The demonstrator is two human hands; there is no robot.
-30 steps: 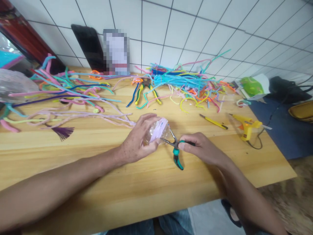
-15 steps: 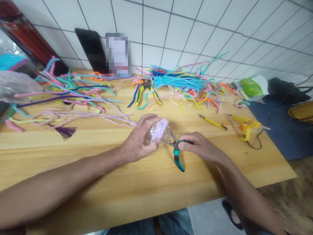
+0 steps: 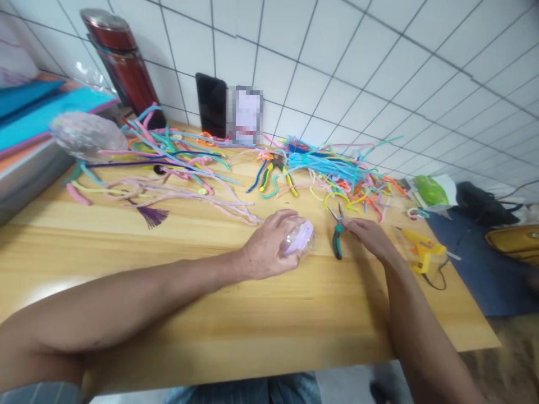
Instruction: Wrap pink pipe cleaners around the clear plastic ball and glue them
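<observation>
My left hand [image 3: 269,249] is closed around a small clear plastic container [image 3: 301,242] stuffed with lilac pipe cleaner, and holds it down on the wooden table [image 3: 252,314]. Green-handled needle-nose pliers [image 3: 337,238] lie flat on the table just right of the container. My right hand [image 3: 370,238] rests beside them with its fingers stretched out. Its fingertips touch the pliers' handle without gripping it.
Loose coloured pipe cleaners lie in heaps at the back left [image 3: 168,154] and back middle [image 3: 337,168], with yellow-handled pliers [image 3: 273,175] between them. A yellow glue gun [image 3: 421,249] lies to the right and a purple tassel [image 3: 154,215] to the left. A red flask [image 3: 126,62] and a black phone [image 3: 210,104] stand by the tiled wall.
My right hand has laid the green pliers on the table and loosened its grip. My left hand has kept hold of the container. The view has swung left and upward.
</observation>
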